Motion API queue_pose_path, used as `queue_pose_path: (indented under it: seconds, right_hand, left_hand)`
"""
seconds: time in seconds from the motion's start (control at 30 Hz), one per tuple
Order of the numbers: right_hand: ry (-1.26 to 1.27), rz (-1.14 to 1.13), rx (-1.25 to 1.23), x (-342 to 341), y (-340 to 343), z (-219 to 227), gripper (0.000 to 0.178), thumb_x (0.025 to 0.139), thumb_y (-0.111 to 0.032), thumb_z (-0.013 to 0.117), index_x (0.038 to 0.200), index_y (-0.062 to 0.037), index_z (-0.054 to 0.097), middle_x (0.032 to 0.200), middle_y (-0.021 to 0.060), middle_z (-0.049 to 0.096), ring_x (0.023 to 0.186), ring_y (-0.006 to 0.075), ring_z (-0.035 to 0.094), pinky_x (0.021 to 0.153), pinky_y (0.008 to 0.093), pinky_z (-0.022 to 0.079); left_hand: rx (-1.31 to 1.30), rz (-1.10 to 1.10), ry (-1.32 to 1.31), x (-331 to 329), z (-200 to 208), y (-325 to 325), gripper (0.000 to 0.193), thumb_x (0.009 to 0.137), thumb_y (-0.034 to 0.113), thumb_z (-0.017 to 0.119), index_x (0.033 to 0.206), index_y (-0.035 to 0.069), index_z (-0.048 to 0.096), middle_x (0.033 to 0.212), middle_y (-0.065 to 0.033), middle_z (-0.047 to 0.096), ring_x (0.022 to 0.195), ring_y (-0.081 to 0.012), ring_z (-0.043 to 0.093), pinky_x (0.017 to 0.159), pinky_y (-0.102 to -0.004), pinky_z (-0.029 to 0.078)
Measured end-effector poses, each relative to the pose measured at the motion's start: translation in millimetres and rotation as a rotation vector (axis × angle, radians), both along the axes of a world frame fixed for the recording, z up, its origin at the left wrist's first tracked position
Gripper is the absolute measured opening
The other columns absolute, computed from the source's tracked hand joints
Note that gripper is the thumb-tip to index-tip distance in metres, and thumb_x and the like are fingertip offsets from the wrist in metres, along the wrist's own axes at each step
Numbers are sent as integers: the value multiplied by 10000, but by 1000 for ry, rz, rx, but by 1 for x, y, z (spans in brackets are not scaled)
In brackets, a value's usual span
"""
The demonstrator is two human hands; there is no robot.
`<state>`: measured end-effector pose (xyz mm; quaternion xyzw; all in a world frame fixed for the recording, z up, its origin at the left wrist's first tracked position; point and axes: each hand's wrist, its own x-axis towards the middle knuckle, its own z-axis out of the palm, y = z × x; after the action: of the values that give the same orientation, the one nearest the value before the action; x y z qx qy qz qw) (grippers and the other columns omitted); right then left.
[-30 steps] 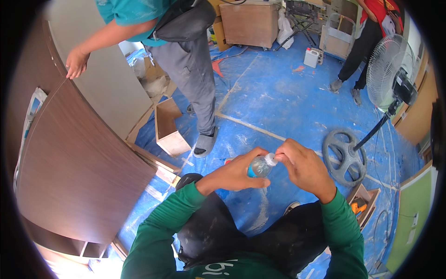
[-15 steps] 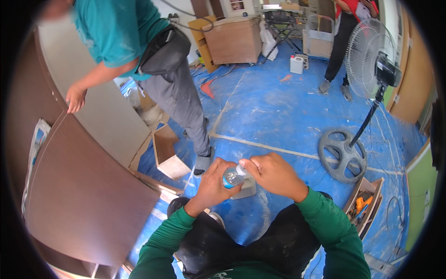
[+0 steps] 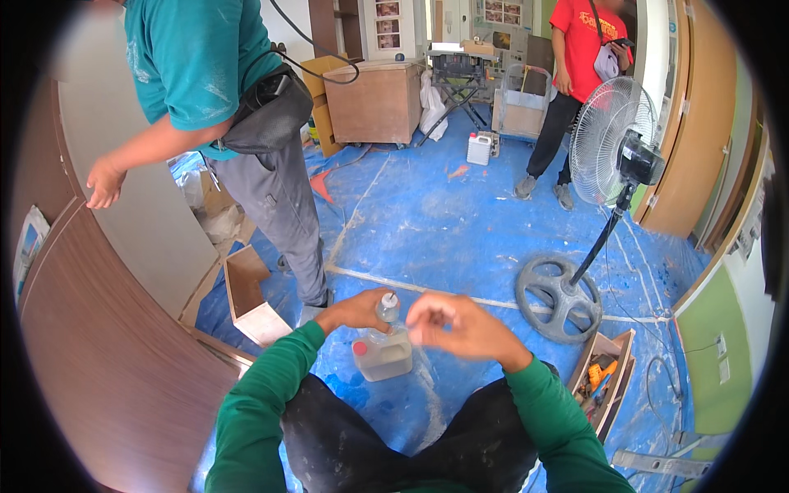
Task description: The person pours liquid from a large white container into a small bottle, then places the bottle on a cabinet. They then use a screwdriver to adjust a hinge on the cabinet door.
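Observation:
My left hand [image 3: 359, 311] is closed around a small clear plastic bottle [image 3: 388, 309] with a whitish cap, held upright. Just right of the bottle, and apart from it, is my right hand [image 3: 470, 330]. Its curled fingers are smeared by motion, so whether they hold anything does not show. Below the bottle, a translucent jerrycan [image 3: 385, 361] with a red cap stands on the blue floor sheet, partly filled with liquid.
A standing fan [image 3: 615, 156] with a round base rises at the right, near a wooden tray of tools [image 3: 602, 374]. A co-worker in teal [image 3: 197, 66] stands at the left by a brown panel [image 3: 107, 345]. Another person in red [image 3: 579, 49] stands farther back. An open wooden box [image 3: 246, 283] lies left.
My right hand has come off the bottle's cap and moved right. The bottle, tilted before, is now upright in my left hand. My view has shifted, showing more of the jerrycan.

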<state>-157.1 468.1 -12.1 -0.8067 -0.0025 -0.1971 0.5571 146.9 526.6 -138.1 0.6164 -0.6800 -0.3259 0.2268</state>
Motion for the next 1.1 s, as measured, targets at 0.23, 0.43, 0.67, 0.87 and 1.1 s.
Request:
queue_pose_path:
  seconds: [0.23, 0.43, 0.67, 0.87, 1.1]
  right_hand:
    - [-306, 862, -27, 10, 86, 96, 373, 1012, -184, 795, 1298, 0, 642, 1159, 123, 659, 1051, 226, 694, 874, 380, 565]
    - [-137, 1121, 872, 28, 132, 140, 799, 991, -530, 748, 1492, -2, 420, 1326, 159, 572, 1235, 326, 643, 986, 434, 562]
    - [-441, 1459, 1377, 14, 210, 104, 1282, 830, -975, 522, 1655, -29, 258, 1564, 300, 450, 1475, 499, 470, 1133, 650, 466]
    - [-635, 1100, 1042, -49, 183, 110, 1162, 909, -844, 468, 1691, -34, 178, 1624, 289, 391, 1529, 468, 398, 1183, 659, 412]
    - [-1452, 315, 309, -145, 74, 132, 826, 1125, -479, 440, 1725, -36, 86, 1647, 211, 386, 1547, 347, 377, 1257, 615, 342]
  left_hand:
    - [78, 76, 124, 44, -82, 17, 595, 760, 208, 934, 1284, 90, 677, 1197, -59, 717, 1147, -187, 643, 1068, -376, 507]
    - [-3, 121, 205, 47, -60, 32, 589, 766, 204, 934, 1285, 92, 677, 1207, -56, 717, 1156, -188, 646, 1072, -378, 507]
    - [-34, 169, 205, 42, -54, 59, 582, 773, 201, 934, 1285, 94, 678, 1219, -52, 719, 1166, -193, 650, 1078, -381, 508]
    - [-88, 121, 184, 42, -54, 36, 572, 775, 205, 929, 1273, 85, 673, 1215, -57, 715, 1159, -202, 655, 1061, -378, 513]
    - [-148, 159, 148, 27, -38, 40, 622, 793, 211, 901, 1320, 68, 605, 1206, -96, 673, 1152, -223, 627, 1018, -383, 513]
